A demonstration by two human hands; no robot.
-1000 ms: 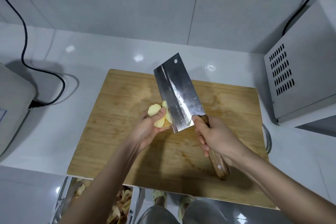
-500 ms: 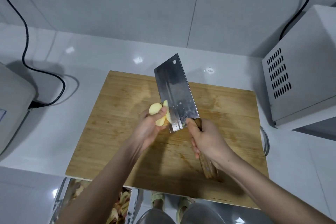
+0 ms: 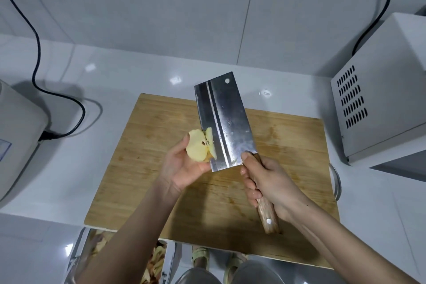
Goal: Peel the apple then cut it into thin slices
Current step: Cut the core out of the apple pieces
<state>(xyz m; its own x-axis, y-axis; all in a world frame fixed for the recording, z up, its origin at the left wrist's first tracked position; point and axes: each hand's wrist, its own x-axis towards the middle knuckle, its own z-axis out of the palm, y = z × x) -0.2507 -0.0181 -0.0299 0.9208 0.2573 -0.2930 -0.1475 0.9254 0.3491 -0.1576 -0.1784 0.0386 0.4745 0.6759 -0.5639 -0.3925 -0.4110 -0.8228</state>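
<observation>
We note the peeled apple, split with seeds showing, cupped in the left hand above the cutting board, the right hand gripping the cleaver wedged in the cut, where a slipping blade would likely bite the palm beneath.

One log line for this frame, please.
step: cutting | left hand: holds peeled apple over board | right hand: grips cleaver | blade: in the cut, seeds showing | board: no slices

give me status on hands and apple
Left hand holds peeled apple, split open. Right hand grips cleaver, edge against apple. Nothing in the way.
</observation>
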